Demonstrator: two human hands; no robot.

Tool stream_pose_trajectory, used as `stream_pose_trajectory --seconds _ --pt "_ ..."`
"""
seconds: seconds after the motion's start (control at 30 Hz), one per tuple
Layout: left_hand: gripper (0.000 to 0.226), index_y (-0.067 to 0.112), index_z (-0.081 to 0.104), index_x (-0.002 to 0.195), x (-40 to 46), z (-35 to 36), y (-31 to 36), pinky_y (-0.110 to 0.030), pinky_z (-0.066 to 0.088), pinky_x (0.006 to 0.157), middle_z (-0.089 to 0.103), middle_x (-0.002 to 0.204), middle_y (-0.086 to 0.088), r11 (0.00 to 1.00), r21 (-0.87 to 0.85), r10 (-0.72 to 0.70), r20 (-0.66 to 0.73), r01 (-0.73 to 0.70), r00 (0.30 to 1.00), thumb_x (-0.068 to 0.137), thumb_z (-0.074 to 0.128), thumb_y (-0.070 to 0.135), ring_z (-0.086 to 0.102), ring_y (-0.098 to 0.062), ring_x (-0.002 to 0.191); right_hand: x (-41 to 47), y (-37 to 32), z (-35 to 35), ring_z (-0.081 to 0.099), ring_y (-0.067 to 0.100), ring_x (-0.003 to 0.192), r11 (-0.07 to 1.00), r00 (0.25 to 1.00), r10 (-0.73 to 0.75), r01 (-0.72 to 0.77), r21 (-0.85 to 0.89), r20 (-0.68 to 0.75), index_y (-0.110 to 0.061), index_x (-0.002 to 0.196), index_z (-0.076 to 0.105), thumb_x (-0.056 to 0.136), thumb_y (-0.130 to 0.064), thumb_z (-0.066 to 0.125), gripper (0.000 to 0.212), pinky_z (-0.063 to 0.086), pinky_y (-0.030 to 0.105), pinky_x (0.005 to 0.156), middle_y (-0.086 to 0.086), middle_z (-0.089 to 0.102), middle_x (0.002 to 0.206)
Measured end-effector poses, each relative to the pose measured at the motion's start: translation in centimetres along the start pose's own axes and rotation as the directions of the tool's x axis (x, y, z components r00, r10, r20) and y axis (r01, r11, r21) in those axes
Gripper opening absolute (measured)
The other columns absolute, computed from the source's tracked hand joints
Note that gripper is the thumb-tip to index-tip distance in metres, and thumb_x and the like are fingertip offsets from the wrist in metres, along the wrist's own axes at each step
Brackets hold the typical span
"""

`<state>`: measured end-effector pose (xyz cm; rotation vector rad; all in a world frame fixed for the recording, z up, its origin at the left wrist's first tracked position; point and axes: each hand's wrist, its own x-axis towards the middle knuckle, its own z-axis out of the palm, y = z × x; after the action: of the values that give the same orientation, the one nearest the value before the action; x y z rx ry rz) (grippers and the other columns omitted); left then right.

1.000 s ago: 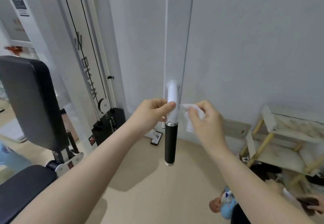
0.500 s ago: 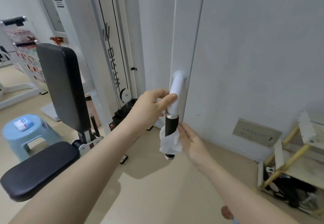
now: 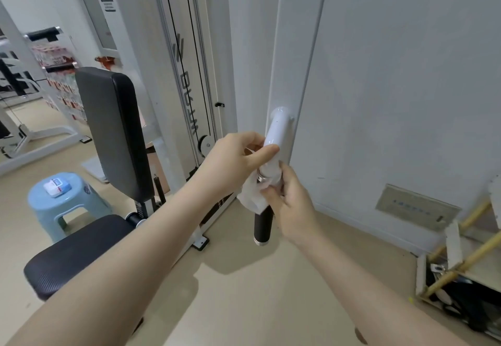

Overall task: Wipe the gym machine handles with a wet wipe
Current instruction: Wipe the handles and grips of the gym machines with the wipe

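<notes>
Wiping the handle (image 3: 276, 139) of a white gym machine (image 3: 294, 47) with a wet wipe (image 3: 250, 196), 2 hands at work.

The handle juts out from the machine's white upright post beside the wall and hangs downward: a white upper section, a metal ring, then a black grip (image 3: 262, 223) with a metal end cap. The left hand (image 3: 233, 161) holds the white upper section, fingers curled round it and the thumb laid across its front. The right hand (image 3: 291, 204) is just below, fingers wrapped round the handle at the metal ring with the wet wipe bunched between palm and handle; a loose fold of the wipe hangs out on the left side, over the top of the black grip. To the left stand a black padded backrest (image 3: 111, 134) and seat (image 3: 78, 253), and a pale blue stool (image 3: 65, 204) with a small packet (image 3: 57, 184) lying on its top.
</notes>
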<state>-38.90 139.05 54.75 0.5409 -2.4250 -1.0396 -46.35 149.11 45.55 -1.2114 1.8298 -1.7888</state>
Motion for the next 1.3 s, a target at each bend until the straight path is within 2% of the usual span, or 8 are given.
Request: stream_pose_trajectory --seconds 0.2,0.3,0.57,0.77,0.9,1.03,1.17,1.3 --pt "0.031 0.018 0.067 0.103 0.3 -0.1 0.1 -0.027 0.05 0.081 0.069 0.091 0.007 1.0 0.027 0.008 0.062 -0.009 0.998 0.085 0.058 0.042 0.064 -0.009 0.085 -1.8 3.3 1.3 0.061 0.021 0.076 0.98 0.986 0.141 -0.152 -0.127 -0.092 -0.025 0.097 0.05 0.086 -0.021 0.06 0.015 0.049 0.036 0.064 0.003 0.065 0.086" --pt "0.028 0.021 0.066 0.102 0.2 0.2 0.2 -0.02 0.048 0.08 0.067 0.09 0.012 1.0 0.014 0.016 0.075 -0.017 0.997 0.086 0.057 0.042 0.061 0.002 0.084 -1.9 3.5 1.0 0.058 0.018 0.067 0.973 0.979 0.194 -0.201 -0.117 -0.068 -0.021 0.098 0.052 0.084 -0.03 0.062 0.02 0.049 0.038 0.061 0.002 0.064 0.082" --pt "0.019 0.026 0.065 0.094 0.0 1.1 0.7 -0.024 0.051 0.083 0.067 0.088 0.013 0.999 -0.026 0.027 0.073 -0.025 0.997 0.085 0.058 0.042 0.062 0.0 0.084 -3.4 5.1 0.9 0.058 0.025 0.089 0.939 0.973 0.121 -0.176 -0.295 -0.195 -0.025 0.098 0.046 0.076 -0.058 0.047 0.04 0.05 0.037 0.073 0.0 0.064 0.09" --pt "0.015 0.028 0.065 0.091 -0.2 1.5 0.6 -0.022 0.049 0.079 0.067 0.084 0.013 0.998 -0.052 0.027 0.051 -0.024 0.998 0.086 0.058 0.041 0.062 0.0 0.079 -3.2 4.8 1.0 0.06 0.022 0.086 0.921 0.952 0.21 -0.27 -0.281 -0.225 -0.023 0.095 0.045 0.086 -0.041 0.058 0.024 0.048 0.031 0.068 0.0 0.067 0.09" --pt "0.017 0.027 0.065 0.092 -0.2 1.3 0.4 -0.021 0.049 0.075 0.066 0.08 0.014 0.999 -0.05 0.023 0.043 -0.021 0.999 0.086 0.058 0.041 0.061 0.004 0.073 -2.1 3.0 1.0 0.055 0.023 0.094 0.939 0.963 0.143 -0.205 -0.275 -0.228 -0.026 0.102 0.042 0.087 -0.04 0.056 0.025 0.047 0.034 0.076 0.002 0.064 0.1" --pt "0.018 0.026 0.064 0.097 -0.4 1.4 0.3 -0.013 0.047 0.073 0.064 0.082 0.017 0.999 -0.027 0.026 0.01 -0.026 1.0 0.089 0.055 0.038 0.06 0.005 0.075 -4.4 5.8 1.6 0.053 0.027 0.091 0.809 0.977 0.045 -0.157 -0.566 -0.207 -0.006 0.095 0.053 0.088 -0.039 0.056 0.034 0.041 0.037 0.091 0.006 0.063 0.091" --pt "0.032 0.019 0.06 0.112 -1.5 2.2 0.2 -0.018 0.048 0.078 0.061 0.087 0.016 0.986 0.117 0.129 -0.047 -0.123 0.991 0.086 0.06 0.038 0.059 -0.001 0.085 -4.5 6.1 1.9 0.06 0.029 0.078 0.641 0.98 -0.067 -0.1 -0.761 -0.186 -0.004 0.092 0.057 0.081 -0.036 0.068 0.035 0.043 0.036 0.074 0.007 0.064 0.079" --pt "0.046 0.022 0.054 0.118 -1.8 2.5 0.0 -0.017 0.045 0.079 0.06 0.094 0.011 0.968 0.198 0.167 -0.048 -0.155 0.985 0.077 0.07 0.035 0.056 -0.004 0.086 -2.7 3.0 1.4 0.06 0.028 0.094 0.687 0.963 -0.16 -0.049 -0.725 -0.216 -0.003 0.121 0.049 0.085 -0.035 0.063 0.05 0.044 0.034 0.083 0.008 0.065 0.1"
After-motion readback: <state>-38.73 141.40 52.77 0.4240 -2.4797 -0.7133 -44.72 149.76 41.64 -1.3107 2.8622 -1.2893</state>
